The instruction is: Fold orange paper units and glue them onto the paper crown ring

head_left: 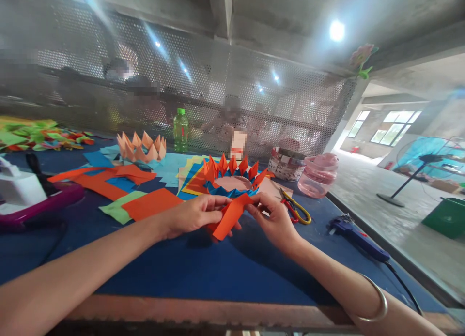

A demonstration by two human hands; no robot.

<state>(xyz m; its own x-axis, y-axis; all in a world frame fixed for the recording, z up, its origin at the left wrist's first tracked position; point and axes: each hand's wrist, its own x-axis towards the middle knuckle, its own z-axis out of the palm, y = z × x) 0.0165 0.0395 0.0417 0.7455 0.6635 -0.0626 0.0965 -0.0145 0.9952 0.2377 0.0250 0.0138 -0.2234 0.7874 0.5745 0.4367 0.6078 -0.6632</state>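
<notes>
A folded orange paper piece [230, 215] is pinched between both my hands just above the blue table top [203, 268]. My left hand [192, 215] grips its left side with fingers closed. My right hand [273, 219] pinches its upper right end. Directly behind the hands sits a ring of folded orange and blue paper points [232, 177]. A similar pale orange paper crown [141, 147] stands farther back on the left.
Loose orange, green and blue paper sheets [138, 195] lie to the left. Scissors with yellow and red handles [296, 207] and a blue glue gun [354, 234] lie right. A green bottle [180, 130], a pink jar [318, 175] and a perforated metal screen [218, 99] stand behind.
</notes>
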